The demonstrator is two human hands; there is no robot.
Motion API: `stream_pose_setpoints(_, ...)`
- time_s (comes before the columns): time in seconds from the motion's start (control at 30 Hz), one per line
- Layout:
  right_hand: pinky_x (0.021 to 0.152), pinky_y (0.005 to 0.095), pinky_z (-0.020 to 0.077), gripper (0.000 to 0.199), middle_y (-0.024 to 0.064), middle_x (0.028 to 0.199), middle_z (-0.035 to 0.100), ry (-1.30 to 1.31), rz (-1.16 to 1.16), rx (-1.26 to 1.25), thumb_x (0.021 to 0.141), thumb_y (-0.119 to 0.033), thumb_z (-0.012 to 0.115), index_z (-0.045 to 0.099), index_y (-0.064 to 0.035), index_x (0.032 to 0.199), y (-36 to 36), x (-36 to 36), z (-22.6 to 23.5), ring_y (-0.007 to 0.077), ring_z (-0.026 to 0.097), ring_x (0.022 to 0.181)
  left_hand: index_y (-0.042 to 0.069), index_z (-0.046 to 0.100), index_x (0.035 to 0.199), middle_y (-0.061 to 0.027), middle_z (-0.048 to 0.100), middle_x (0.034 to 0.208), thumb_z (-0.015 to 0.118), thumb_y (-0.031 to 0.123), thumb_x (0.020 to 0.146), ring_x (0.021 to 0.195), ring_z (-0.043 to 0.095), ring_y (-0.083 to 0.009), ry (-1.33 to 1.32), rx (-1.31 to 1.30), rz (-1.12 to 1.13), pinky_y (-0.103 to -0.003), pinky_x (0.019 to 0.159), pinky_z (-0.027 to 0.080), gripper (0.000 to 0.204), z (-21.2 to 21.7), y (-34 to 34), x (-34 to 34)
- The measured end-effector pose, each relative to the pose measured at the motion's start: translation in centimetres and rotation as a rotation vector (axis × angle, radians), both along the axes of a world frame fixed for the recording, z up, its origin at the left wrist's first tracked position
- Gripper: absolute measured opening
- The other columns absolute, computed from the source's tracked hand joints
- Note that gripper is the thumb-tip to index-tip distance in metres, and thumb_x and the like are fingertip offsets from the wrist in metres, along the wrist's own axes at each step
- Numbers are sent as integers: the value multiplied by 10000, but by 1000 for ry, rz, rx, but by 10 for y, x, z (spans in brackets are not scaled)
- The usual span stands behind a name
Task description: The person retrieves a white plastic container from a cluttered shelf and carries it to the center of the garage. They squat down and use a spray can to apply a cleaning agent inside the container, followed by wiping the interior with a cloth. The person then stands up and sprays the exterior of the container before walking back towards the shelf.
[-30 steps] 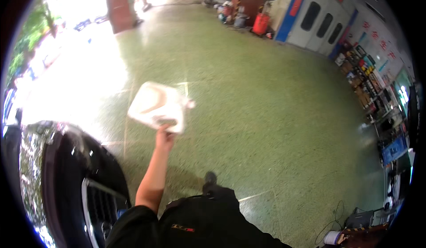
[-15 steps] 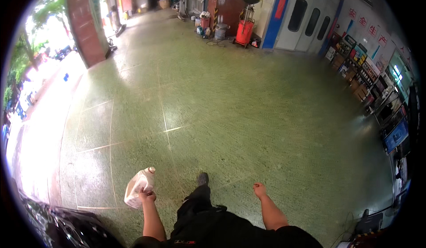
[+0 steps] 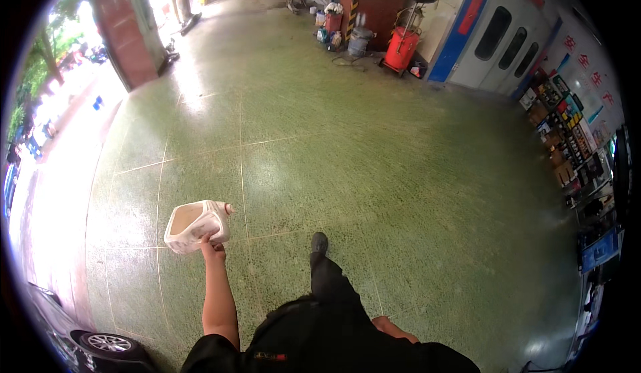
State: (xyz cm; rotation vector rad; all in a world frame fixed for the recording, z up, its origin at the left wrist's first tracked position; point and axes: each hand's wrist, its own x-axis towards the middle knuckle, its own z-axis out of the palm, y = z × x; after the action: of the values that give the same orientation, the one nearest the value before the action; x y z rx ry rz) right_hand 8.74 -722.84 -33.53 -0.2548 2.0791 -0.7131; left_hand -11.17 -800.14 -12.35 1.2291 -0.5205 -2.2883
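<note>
My left hand point(image 3: 213, 249) grips a whitish plastic jug point(image 3: 219, 226) by its handle side, with my arm stretched out ahead of me over the floor. A large opening is cut into one side of the jug, and I see its tan inside. Its narrow capped neck points right. My right hand point(image 3: 385, 324) hangs low beside my body, near my dark trousers, touching no object I can see. Its fingers are mostly hidden, so whether they are curled or apart is unclear. One dark shoe point(image 3: 320, 242) is stepping forward on the floor.
Green floor point(image 3: 347, 172) with pale lines spreads ahead. A red wheeled oil drainer point(image 3: 400, 49) and a grey metal bucket point(image 3: 360, 42) stand at the far wall. Crowded shelves point(image 3: 567, 122) line the right. A red-brown pillar point(image 3: 127, 32) rises far left; a dark car point(image 3: 100, 343) is near left.
My left hand has raised and swung the jug forward, turning its cut opening upward. My right hand has drawn back toward my body. I have walked forward, and the view has turned left.
</note>
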Motion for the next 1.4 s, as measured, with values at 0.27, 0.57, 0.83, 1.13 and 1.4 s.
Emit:
stream_pose_setpoints(0.27,675,472,512,276,166,925,696,-119,-333,336,922,-246,583,723,-23,1005,-72,-415,-5,309,666,815,181,583,1279,-38,668,1212,621,320,877,1007,682,-223,-145,111,168,-316,719,594,427,-40,-36,-167)
stream_pose_setpoints(0.57,964,451,487,349,112,1302,611,48,-778,149,995,-208,580,601,-83,1320,-226,-920,175,281,597,1168,101,537,1309,-79,623,1264,650,346,805,1057,654,-255,-604,347,306,-371,812,555,571,-122,-53,-387)
stream_pose_setpoints(0.83,1024,483,458,397,119,1377,564,-170,-580,323,976,-219,622,592,-111,1357,-277,-1152,176,302,552,1238,92,575,1234,-68,672,1137,658,335,830,951,679,-237,-296,190,208,-301,685,573,479,-87,-168,-768)
stream_pose_setpoints(1.13,875,506,497,317,132,1242,610,-334,-313,446,982,-240,572,633,-84,1251,-332,-1392,49,319,615,1066,158,618,1109,2,677,956,682,258,849,529,502,-112,-267,-198,59,-216,414,379,286,-30,-299,-1130)
stream_pose_setpoints(1.4,917,463,493,352,146,1295,613,47,547,524,994,-210,508,627,-40,1279,-391,-1747,4,337,595,1148,151,576,1212,-8,669,1069,622,294,882,726,642,-167,-472,76,196,-264,443,377,362,-24,-360,-1348)
